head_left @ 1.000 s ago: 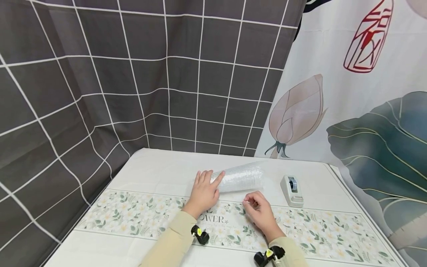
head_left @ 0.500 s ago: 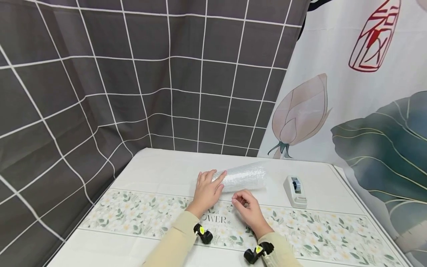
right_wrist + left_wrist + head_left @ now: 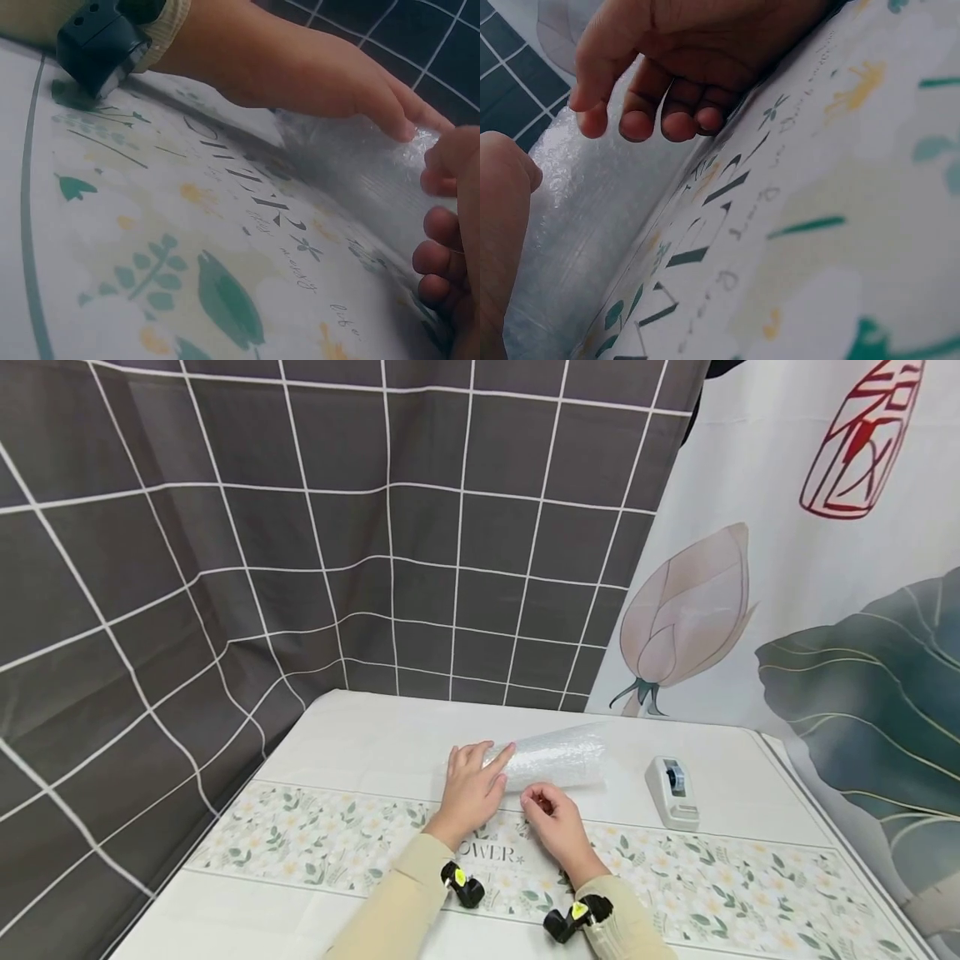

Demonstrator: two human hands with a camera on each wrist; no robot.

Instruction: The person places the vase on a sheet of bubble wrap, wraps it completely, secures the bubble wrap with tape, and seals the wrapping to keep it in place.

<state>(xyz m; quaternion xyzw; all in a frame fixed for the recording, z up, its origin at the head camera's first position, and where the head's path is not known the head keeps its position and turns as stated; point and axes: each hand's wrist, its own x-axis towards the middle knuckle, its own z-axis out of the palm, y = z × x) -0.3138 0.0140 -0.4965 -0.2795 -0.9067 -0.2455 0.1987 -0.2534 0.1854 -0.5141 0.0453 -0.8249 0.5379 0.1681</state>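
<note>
A roll of clear bubble wrap (image 3: 561,755) lies at a slant on the table. My left hand (image 3: 471,789) rests on its left end, fingers spread and fairly straight. Close by the wrap's near edge is my right hand (image 3: 557,827), fingers curled, thumb and index fingertips together. Whether they pinch something thin and clear I cannot tell. In the left wrist view the right hand (image 3: 690,60) hangs over the wrap (image 3: 592,202), its other fingers bent inward. From the right wrist, the left hand (image 3: 322,75) reaches across to the wrap (image 3: 337,161).
A white tape dispenser (image 3: 672,793) stands on the table to the right of the wrap. The white tablecloth (image 3: 360,735) has a floral band with lettering. A dark grid-patterned curtain (image 3: 420,527) hangs behind, with a white lotus-print curtain (image 3: 720,460) at right.
My right hand has moved left toward my left hand and up to the wrap's near edge. The left hand stays on the roll. The head view has shifted slightly.
</note>
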